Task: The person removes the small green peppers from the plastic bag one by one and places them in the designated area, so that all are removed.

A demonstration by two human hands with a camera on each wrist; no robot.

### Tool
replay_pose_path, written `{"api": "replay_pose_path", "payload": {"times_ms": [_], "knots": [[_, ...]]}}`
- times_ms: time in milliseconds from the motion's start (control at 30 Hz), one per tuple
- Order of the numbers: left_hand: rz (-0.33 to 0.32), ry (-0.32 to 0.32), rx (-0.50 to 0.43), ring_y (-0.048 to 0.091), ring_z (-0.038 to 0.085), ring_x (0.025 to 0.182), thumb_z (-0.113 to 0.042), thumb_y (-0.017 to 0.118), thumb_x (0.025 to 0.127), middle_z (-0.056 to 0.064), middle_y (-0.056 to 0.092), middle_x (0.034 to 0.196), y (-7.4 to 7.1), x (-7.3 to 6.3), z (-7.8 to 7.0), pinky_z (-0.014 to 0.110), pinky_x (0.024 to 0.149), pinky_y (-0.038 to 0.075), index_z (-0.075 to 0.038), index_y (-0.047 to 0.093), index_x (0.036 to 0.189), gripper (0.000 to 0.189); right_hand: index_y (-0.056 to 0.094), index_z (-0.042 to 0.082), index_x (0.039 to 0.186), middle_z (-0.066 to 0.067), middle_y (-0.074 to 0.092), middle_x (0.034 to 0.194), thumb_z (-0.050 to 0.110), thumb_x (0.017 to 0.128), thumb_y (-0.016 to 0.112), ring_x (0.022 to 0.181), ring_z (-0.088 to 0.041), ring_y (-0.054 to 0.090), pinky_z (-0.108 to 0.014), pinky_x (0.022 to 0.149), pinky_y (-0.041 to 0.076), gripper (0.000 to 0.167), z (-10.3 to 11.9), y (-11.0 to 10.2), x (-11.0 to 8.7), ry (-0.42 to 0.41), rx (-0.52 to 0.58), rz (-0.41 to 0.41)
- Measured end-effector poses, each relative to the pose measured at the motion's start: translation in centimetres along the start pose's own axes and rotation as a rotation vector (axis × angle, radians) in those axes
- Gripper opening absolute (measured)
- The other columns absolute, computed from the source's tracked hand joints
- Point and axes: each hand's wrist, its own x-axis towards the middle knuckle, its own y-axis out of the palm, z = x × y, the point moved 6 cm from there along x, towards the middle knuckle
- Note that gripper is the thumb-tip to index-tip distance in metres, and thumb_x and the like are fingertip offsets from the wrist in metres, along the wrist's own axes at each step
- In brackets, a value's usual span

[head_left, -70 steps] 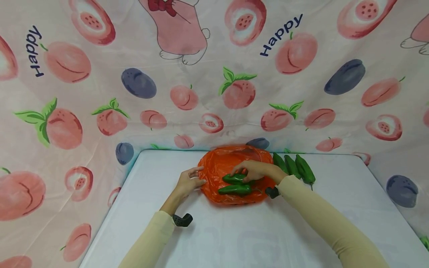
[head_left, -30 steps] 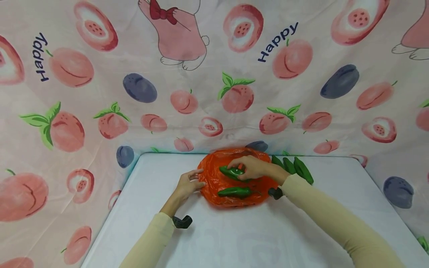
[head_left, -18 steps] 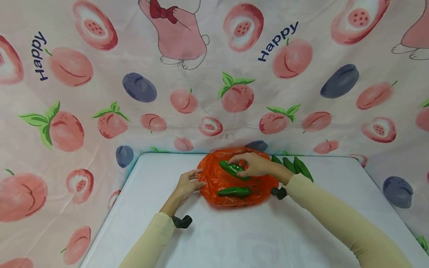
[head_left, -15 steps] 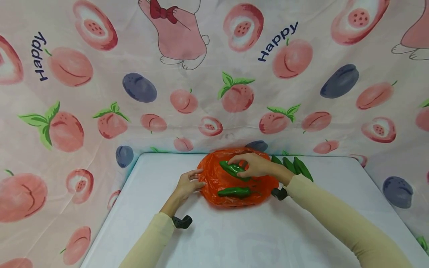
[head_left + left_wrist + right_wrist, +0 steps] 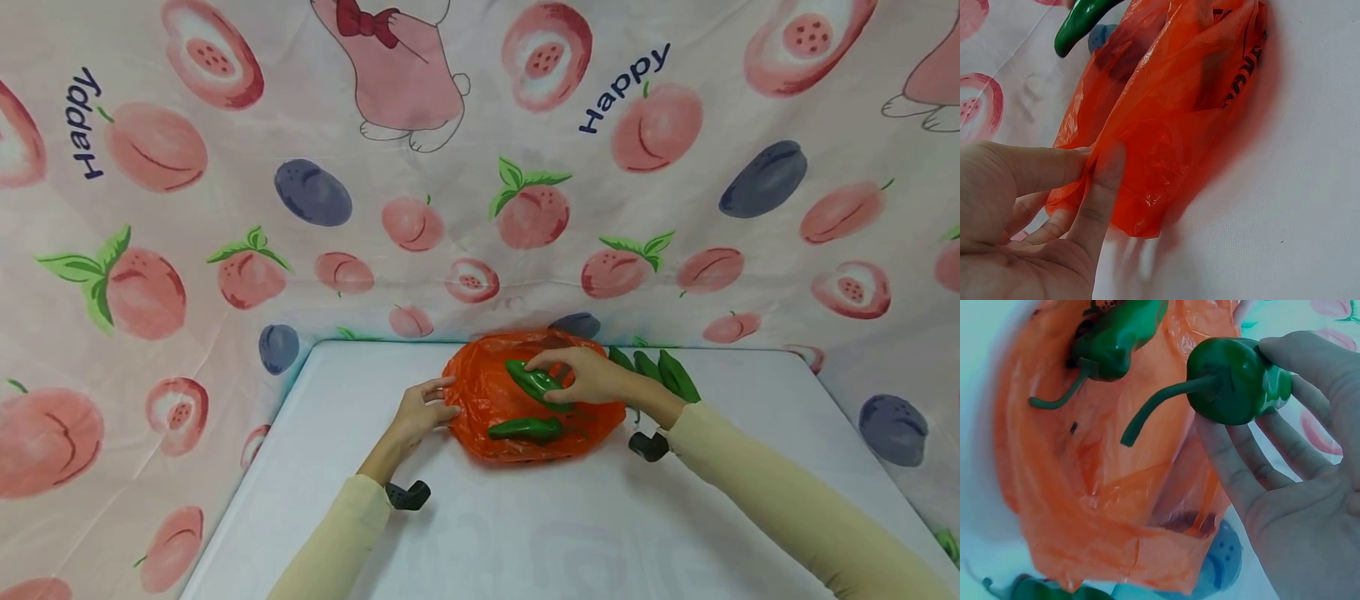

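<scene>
A crumpled orange plastic bag (image 5: 476, 396) lies at the far middle of the white table. My left hand (image 5: 416, 412) pinches its left edge between thumb and fingers, as the left wrist view shows up close. Over the bag, my right hand (image 5: 592, 375) grips a glossy green pepper (image 5: 534, 382) by its sides. In the right wrist view the stem end of this pepper (image 5: 1225, 384) faces the camera, its curved stem hanging free. A second green pepper (image 5: 525, 429) rests on the nearer part of the bag, stem to the right.
Three more green peppers (image 5: 677, 375) lie side by side just right of the bag, partly behind the right forearm. A fruit-printed cloth (image 5: 465, 208) stands up behind the table's back edge. Each wrist wears a small black device (image 5: 408, 496).
My right hand has lifted one pepper away from the pepper beside it, then shifted it slightly right, tilting its stem end down. My left hand stays on the bag's edge.
</scene>
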Motion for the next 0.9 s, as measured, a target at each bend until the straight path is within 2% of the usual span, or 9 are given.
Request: {"api": "replay_pose_path", "payload": {"times_ms": [133, 267, 633, 833, 900], "knots": [[0.004, -0.003, -0.003, 0.065, 0.019, 0.082, 0.01, 0.072, 0.088, 0.021, 0.059, 0.115, 0.0, 0.0, 0.1, 0.035, 0.072, 0.063, -0.001, 0.06, 0.14, 0.055, 0.065, 0.017, 0.136, -0.002, 0.066, 0.132, 0.02, 0.09, 0.081, 0.111, -0.022, 0.061, -0.046, 0.089, 0.057, 0.048, 0.1, -0.3, -1.2, -0.019, -0.008, -0.021], [0.012, -0.005, 0.001, 0.065, 0.019, 0.083, 0.009, 0.072, 0.088, 0.021, 0.059, 0.116, 0.0, 0.0, 0.0, 0.035, 0.073, 0.063, -0.002, 0.06, 0.141, 0.055, 0.065, 0.015, 0.136, -0.002, 0.067, 0.131, 0.02, 0.09, 0.081, 0.113, -0.022, 0.061, -0.045, 0.091, 0.055, 0.049, 0.2, -0.6, -2.4, -0.034, -0.024, -0.039], [0.009, -0.01, 0.004, 0.067, 0.019, 0.082, 0.01, 0.072, 0.088, 0.02, 0.059, 0.116, -0.1, 0.2, 0.2, 0.035, 0.073, 0.063, -0.002, 0.06, 0.142, 0.056, 0.064, 0.022, 0.136, -0.001, 0.066, 0.129, 0.027, 0.09, 0.081, 0.11, -0.021, 0.06, -0.041, 0.081, 0.059, 0.049, -0.7, -1.0, -6.0, 0.013, 0.02, -0.077], [0.015, -0.002, -0.019, 0.068, 0.017, 0.081, 0.011, 0.072, 0.087, 0.019, 0.061, 0.113, 0.0, 0.2, 0.1, 0.034, 0.07, 0.063, 0.0, 0.06, 0.141, 0.057, 0.065, 0.017, 0.135, -0.004, 0.066, 0.126, 0.026, 0.091, 0.081, 0.094, -0.024, 0.061, -0.031, 0.072, 0.058, 0.048, -1.0, -1.3, -8.1, 0.004, 0.049, -0.106], [0.018, 0.003, -0.021, 0.068, 0.016, 0.08, 0.011, 0.072, 0.087, 0.019, 0.061, 0.113, 0.0, 0.2, 0.1, 0.033, 0.069, 0.063, 0.001, 0.059, 0.141, 0.057, 0.065, 0.016, 0.134, -0.004, 0.066, 0.119, 0.026, 0.091, 0.081, 0.089, -0.024, 0.06, -0.031, 0.071, 0.058, 0.048, -1.1, -1.4, -8.7, 0.007, 0.057, -0.117]]}}
